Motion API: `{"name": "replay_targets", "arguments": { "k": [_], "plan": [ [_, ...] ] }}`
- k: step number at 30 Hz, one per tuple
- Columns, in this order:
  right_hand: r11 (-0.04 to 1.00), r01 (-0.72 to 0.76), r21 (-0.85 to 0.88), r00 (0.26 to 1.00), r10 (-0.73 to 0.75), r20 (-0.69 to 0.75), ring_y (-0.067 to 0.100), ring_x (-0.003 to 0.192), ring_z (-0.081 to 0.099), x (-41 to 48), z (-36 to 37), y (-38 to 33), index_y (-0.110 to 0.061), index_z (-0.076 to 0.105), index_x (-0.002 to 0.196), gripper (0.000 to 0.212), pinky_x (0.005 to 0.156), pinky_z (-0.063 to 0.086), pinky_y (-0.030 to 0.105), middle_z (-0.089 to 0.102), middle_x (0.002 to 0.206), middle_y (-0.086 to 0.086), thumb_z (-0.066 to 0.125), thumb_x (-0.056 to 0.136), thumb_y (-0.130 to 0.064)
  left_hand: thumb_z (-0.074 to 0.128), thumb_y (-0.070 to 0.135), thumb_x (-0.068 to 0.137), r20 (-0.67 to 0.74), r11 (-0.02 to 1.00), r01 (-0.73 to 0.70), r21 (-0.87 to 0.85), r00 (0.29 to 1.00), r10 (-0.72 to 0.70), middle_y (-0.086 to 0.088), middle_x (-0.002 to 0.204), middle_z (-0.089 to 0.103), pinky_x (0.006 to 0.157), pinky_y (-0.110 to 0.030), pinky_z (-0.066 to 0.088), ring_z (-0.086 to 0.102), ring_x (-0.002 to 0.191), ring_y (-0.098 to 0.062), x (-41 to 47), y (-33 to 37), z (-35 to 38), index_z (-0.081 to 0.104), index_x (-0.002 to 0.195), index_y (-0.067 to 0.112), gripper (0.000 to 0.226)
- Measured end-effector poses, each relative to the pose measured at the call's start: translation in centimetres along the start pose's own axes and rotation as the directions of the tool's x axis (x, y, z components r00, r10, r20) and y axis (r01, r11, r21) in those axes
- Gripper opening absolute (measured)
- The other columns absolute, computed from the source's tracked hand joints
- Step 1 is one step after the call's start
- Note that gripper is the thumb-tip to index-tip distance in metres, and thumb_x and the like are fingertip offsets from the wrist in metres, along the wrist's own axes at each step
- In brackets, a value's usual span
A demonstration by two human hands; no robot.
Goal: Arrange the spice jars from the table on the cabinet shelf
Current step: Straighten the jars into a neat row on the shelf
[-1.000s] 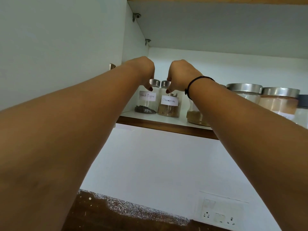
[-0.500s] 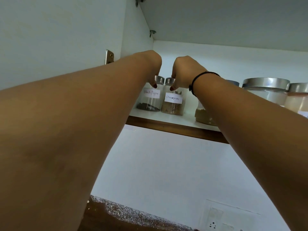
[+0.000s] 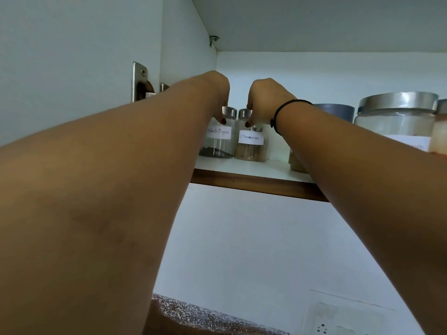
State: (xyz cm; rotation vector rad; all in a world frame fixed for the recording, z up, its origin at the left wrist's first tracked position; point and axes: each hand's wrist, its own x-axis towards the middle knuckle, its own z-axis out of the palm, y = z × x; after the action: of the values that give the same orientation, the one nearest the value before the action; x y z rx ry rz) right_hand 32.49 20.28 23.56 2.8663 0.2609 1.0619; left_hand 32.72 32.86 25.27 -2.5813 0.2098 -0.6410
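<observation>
Two small glass spice jars with silver caps stand side by side at the left end of the cabinet shelf [image 3: 254, 181]. The left one is labelled Black Pepper [image 3: 219, 143], the right one Cinnamon [image 3: 251, 147]. My left hand [image 3: 215, 90] reaches up and grips the Black Pepper jar at its cap. At the neck of the Cinnamon jar my right hand [image 3: 263, 100], with a black band on the wrist, holds on from above. Both jars rest upright on the shelf. My forearms hide much of the lower view.
Larger jars stand to the right: a partly hidden brown-filled jar [image 3: 296, 163], a blue-lidded one [image 3: 336, 112], a wide metal-lidded jar [image 3: 396, 119]. The open door's hinge [image 3: 140, 81] is at the left. A wall socket [image 3: 324, 327] and speckled counter edge [image 3: 205, 317] lie below.
The view has tilted and shifted, so the shelf sits slightly lower and nearer. Both hands stay on the tops of the two jars, which have hardly moved on the shelf.
</observation>
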Motion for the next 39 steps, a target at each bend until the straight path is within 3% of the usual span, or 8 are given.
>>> {"name": "replay_targets", "arguments": {
  "k": [6,10,18,22,26,29,36,39],
  "plan": [
    [1.0,-0.021,0.014,1.0,0.021,0.008,0.019,0.061,0.049,0.5,0.7,0.8,-0.001,0.065,0.081,0.023,0.045,0.03,0.023,0.062,0.079,0.011,0.082,0.076,-0.017,0.059,0.05,0.092,-0.043,0.999,-0.022,0.04,0.999,0.024,-0.006,0.098,0.063,0.102,-0.036,0.044,0.055,0.095,-0.021,1.5,0.2,0.6,0.064,0.128,0.016,0.05],
    [1.0,-0.01,0.012,1.0,0.01,0.001,0.013,0.051,0.037,0.6,1.2,1.0,-0.01,0.041,0.058,0.043,0.044,0.026,0.022,0.04,0.06,0.004,0.077,0.081,-0.014,0.058,0.055,0.091,-0.042,0.997,-0.019,0.074,0.999,0.022,-0.007,0.112,0.069,0.1,-0.035,0.045,0.053,0.094,-0.021,2.8,0.3,1.4,0.065,0.129,0.016,0.054],
    [1.0,0.012,0.019,1.0,-0.011,-0.022,0.013,0.052,0.033,0.7,1.6,1.1,-0.01,0.036,0.057,0.044,0.045,0.022,0.023,0.035,0.06,0.004,0.07,0.084,-0.01,0.056,0.054,0.092,-0.034,0.996,-0.021,0.089,0.999,0.024,-0.002,0.088,0.062,0.1,-0.036,0.046,0.053,0.089,-0.02,3.0,0.4,1.3,0.068,0.119,0.014,0.05],
    [1.0,0.004,0.004,0.999,-0.004,-0.037,0.018,0.059,0.042,0.4,1.9,1.1,-0.007,0.041,0.062,0.035,0.052,0.032,0.023,0.038,0.065,0.003,0.069,0.084,-0.008,0.056,0.054,0.093,-0.031,0.995,-0.011,0.096,0.999,0.014,-0.006,0.111,0.069,0.1,-0.036,0.046,0.055,0.095,-0.021,3.1,0.4,1.5,0.067,0.123,0.014,0.051],
    [0.999,0.031,-0.038,0.998,-0.033,-0.05,0.024,0.077,0.049,0.0,2.0,0.8,-0.007,0.051,0.08,0.018,0.067,0.038,0.027,0.048,0.082,0.008,0.068,0.085,-0.008,0.059,0.053,0.091,-0.023,0.998,-0.008,0.069,1.0,0.01,-0.007,0.114,0.07,0.099,-0.036,0.047,0.06,0.104,-0.024,3.3,0.3,1.6,0.068,0.123,0.013,0.051],
    [0.998,0.038,-0.049,0.998,-0.041,-0.052,0.025,0.077,0.049,-0.3,1.7,0.6,-0.009,0.051,0.085,0.017,0.067,0.039,0.028,0.048,0.08,0.007,0.068,0.086,-0.01,0.061,0.052,0.09,-0.031,0.999,-0.002,0.046,1.0,0.003,-0.008,0.111,0.069,0.099,-0.036,0.047,0.055,0.093,-0.023,3.4,0.3,1.7,0.069,0.12,0.011,0.051],
    [0.987,0.038,-0.157,0.997,-0.048,-0.056,0.024,0.076,0.05,-1.3,0.3,-0.4,-0.013,0.055,0.089,0.011,0.066,0.041,0.03,0.048,0.082,0.004,0.066,0.086,-0.013,0.066,0.055,0.086,0.018,1.0,0.02,0.019,1.0,-0.02,-0.004,0.109,0.067,0.099,-0.035,0.048,0.06,0.101,-0.022,3.9,0.3,0.6,0.066,0.124,0.014,0.057],
    [0.989,0.049,-0.139,0.995,-0.061,-0.085,0.023,0.073,0.051,-1.8,-1.7,-0.7,-0.012,0.051,0.083,0.015,0.063,0.041,0.029,0.041,0.071,0.001,0.066,0.088,-0.016,0.065,0.049,0.089,-0.021,0.999,0.022,-0.03,1.0,-0.023,-0.006,0.135,0.058,0.105,-0.034,0.044,0.054,0.123,-0.024,3.4,0.0,0.0,0.053,0.141,0.017,0.061]
  ]
}}
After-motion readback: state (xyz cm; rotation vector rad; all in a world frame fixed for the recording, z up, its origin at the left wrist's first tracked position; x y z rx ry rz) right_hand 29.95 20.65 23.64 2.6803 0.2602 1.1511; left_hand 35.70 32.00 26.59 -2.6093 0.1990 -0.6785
